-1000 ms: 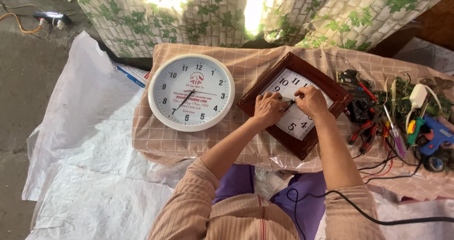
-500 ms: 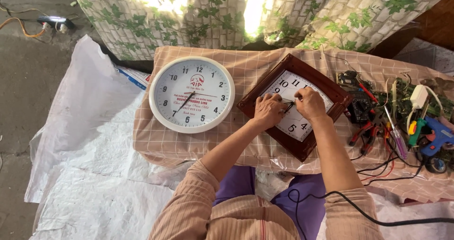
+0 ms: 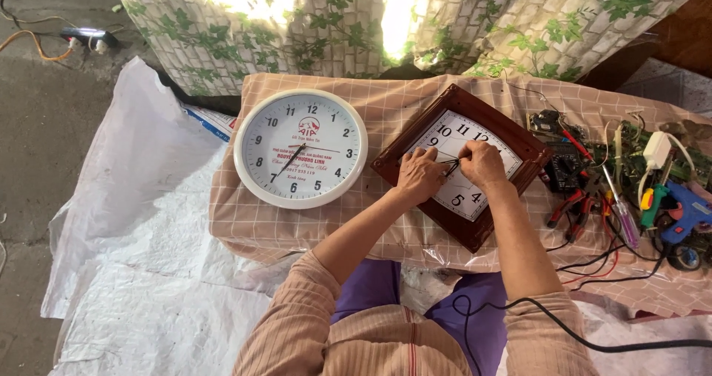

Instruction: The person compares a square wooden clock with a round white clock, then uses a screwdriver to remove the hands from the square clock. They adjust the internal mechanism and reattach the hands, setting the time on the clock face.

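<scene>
On the low table at frame centre, a round clock lies left of a square clock. Both hands rest on the square clock. Tools crowd the table's right end; plastic sheeting spreads lower left.

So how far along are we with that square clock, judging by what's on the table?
Looks done: the round white clock lies apart, face up with hands fitted, untouched. In hand: the left hand and right hand meet at the centre of the brown square clock, pinching its thin clock hands. Left: I cannot tell whether those are seated; the tools at the right lie unused.
</scene>
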